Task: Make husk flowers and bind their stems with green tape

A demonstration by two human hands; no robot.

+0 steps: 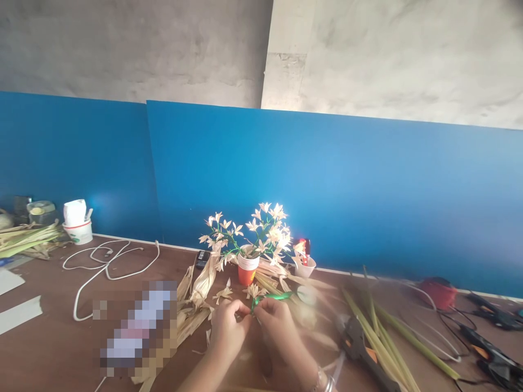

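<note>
My left hand (229,325) pinches the short stem of a pale corn husk flower (254,291) between thumb and fingers. Close against it, my right hand (277,322) is closed on a green tape (280,296), whose strip runs off to the right above the knuckles. Where the two hands meet, green shows around the stem; the fingertips hide part of it. Just beyond stands a stack of orange and white paper cups (247,270) with green-stemmed husk flowers (274,235) in it. Another loose husk flower (223,293) lies left of the one I hold.
Dried corn husks (207,279) lie around the cups. A glue gun (359,345) and long green leaves (382,332) are at right, near a red object (437,294). A white cable (108,267) and a white tub (79,233) are at left. A blue partition (327,190) borders the table.
</note>
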